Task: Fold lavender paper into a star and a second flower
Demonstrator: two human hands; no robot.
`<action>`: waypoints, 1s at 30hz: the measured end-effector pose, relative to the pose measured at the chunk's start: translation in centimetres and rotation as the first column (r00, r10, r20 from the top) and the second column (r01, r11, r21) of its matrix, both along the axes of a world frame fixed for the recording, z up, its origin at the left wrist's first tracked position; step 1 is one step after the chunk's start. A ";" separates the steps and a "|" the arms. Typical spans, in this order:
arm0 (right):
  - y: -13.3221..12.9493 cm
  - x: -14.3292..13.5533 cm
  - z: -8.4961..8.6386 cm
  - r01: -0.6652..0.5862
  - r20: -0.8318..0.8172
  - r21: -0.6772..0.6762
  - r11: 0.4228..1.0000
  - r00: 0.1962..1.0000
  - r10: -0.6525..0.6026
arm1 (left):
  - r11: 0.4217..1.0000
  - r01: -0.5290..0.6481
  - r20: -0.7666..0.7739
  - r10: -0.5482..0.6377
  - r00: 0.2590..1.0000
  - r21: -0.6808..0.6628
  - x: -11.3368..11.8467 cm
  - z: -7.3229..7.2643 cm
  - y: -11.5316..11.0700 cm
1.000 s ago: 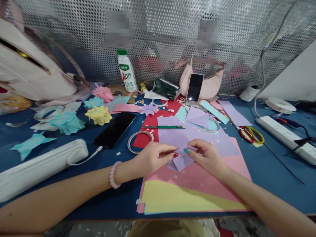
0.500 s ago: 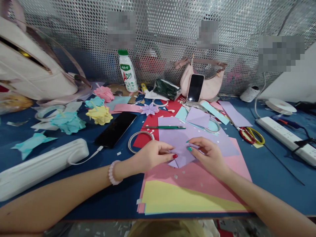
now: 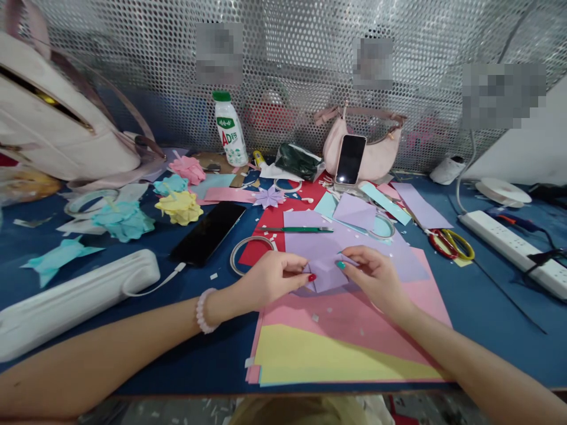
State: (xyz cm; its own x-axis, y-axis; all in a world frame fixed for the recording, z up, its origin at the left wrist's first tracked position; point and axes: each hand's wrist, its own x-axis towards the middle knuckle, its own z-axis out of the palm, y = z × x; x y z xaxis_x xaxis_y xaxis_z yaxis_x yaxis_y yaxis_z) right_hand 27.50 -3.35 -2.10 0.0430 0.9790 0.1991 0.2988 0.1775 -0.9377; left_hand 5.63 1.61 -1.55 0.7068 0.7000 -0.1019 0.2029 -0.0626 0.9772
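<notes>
Between my two hands is a folded piece of purple paper (image 3: 326, 276), held just over the stacked sheets. My left hand (image 3: 277, 276), with a pink bead bracelet (image 3: 204, 311) at the wrist, pinches its left edge between thumb and fingers. Across from it, my right hand (image 3: 374, 276) grips the right side, thumb and forefinger closed on the paper. Underneath lie a large purple sheet (image 3: 398, 260) and pink and yellow sheets (image 3: 328, 354). A green-handled craft knife (image 3: 305, 229) rests on the purple sheet beyond my hands.
Left of my hands are a black phone (image 3: 208, 233), a white power bank-like case (image 3: 80, 301) and several paper flowers (image 3: 179, 206). A tape roll (image 3: 237, 260) lies near my left hand. Scissors (image 3: 452, 243) and a power strip (image 3: 514, 251) are on the right. A bottle (image 3: 230, 133) stands behind.
The folded purple paper has tilted and shifted slightly away from me; its lower crease and point look different. Both hands keep their pinch, with small finger movements.
</notes>
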 end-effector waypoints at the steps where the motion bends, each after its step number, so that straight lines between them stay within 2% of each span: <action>1: 0.0 0.0 0.0 -0.001 0.005 0.000 1.000 1.000 0.001 | 0.999 -0.008 -0.012 0.008 1.000 0.034 0.0 0.0 0.0; 6: 0.3 0.2 0.2 -0.034 0.031 -0.035 0.999 0.999 0.035 | 0.974 -0.176 0.013 0.176 0.984 0.142 -0.3 -0.5 0.6; 8: 0.4 0.3 0.1 -0.057 0.045 -0.058 0.997 0.997 0.060 | 0.965 -0.209 0.029 0.207 0.978 0.160 -0.4 -0.7 1.1; 13: 0.7 0.6 -0.3 -0.103 0.126 -0.033 0.994 0.986 0.106 | 0.936 -0.182 0.046 0.176 0.983 0.301 -0.6 -0.8 1.6; 16: 0.6 0.9 -0.3 -0.112 0.225 0.059 0.992 0.970 0.096 | 0.856 -0.156 0.042 0.156 0.987 0.492 -0.7 -0.7 1.7; 17: 0.6 1.1 -0.2 -0.116 0.263 0.101 0.988 0.961 0.086 | 0.804 -0.151 0.043 0.155 0.987 0.575 -0.8 -0.7 1.8; 19: 0.6 1.4 0.0 -0.139 0.335 0.192 0.972 0.940 0.069 | 0.664 -0.108 0.028 0.130 0.991 0.740 -1.2 -0.6 1.9; 22: 0.8 1.9 0.1 -0.227 0.432 0.322 0.919 0.899 0.071 | 0.389 0.087 -0.101 0.015 0.995 0.917 -1.9 -0.7 2.4; 24: 1.0 2.2 0.1 -0.347 0.559 0.428 0.835 0.827 0.057 | 0.179 0.232 -0.225 -0.058 0.973 0.956 -2.3 -0.7 2.7; 26: 1.1 2.3 0.1 -0.491 0.694 0.477 0.729 0.719 0.029 | 0.009 0.328 -0.326 -0.077 0.942 0.945 -2.5 -0.6 2.9; 28: 1.2 2.3 0.1 -0.588 0.774 0.462 0.664 0.632 0.020 | -0.092 0.383 -0.389 -0.061 0.919 0.919 -2.6 -0.4 3.1; 30: 1.2 2.3 0.2 -0.631 0.809 0.444 0.636 0.588 0.019 | -0.146 0.415 -0.426 -0.055 0.903 0.898 -2.6 -0.2 3.2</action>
State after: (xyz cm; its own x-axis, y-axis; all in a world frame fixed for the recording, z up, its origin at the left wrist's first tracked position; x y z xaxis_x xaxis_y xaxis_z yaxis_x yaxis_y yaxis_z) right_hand 29.80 -2.12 -1.92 -0.6935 0.4698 0.5462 0.5379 0.8420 -0.0413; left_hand 3.05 4.81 -1.73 0.9399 -0.0408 0.3389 0.0480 -0.9672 -0.2494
